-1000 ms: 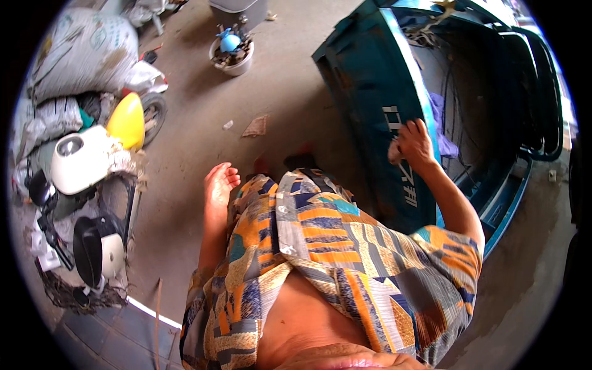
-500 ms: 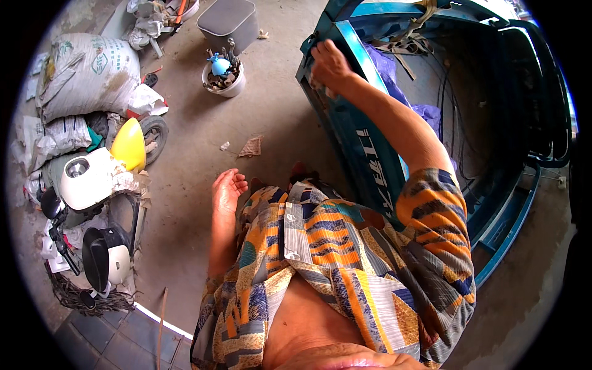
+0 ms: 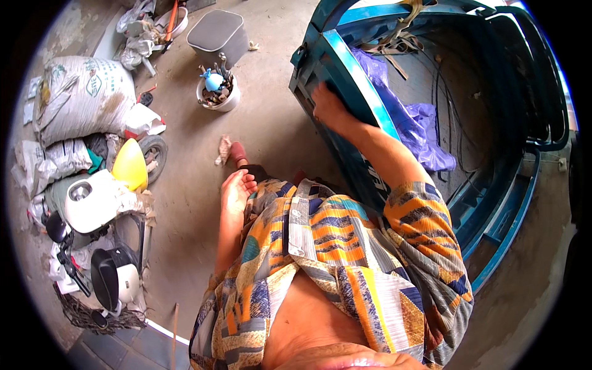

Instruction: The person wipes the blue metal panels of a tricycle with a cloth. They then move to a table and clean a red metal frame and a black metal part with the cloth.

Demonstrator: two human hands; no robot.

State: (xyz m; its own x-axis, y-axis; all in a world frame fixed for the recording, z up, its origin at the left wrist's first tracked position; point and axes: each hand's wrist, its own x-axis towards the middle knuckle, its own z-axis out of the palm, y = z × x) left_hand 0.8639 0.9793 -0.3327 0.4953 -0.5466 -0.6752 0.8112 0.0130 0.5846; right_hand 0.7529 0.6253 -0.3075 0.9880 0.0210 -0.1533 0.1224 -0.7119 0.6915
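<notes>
Floor leaves passage between scooter and teal panel (pot aside).

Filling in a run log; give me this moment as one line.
right hand: on teal panel, contents unclear | left hand: loosely curled, nothing visible inside | purple sheet: lying beyond panel

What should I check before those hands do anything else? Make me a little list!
1. Right hand at the outer face of the teal side panel: ok.
2. Anything under the right palm: cannot tell, the palm is hidden.
3. Left hand free: ok, it looks empty, with fingers loosely curled.
4. Floor beside the reddish shoe free of scraps: not ok, a crumpled pale scrap lies right there.
5. Purple plastic sheet away from the right hand: ok, it lies on the panel's inner side.
</notes>
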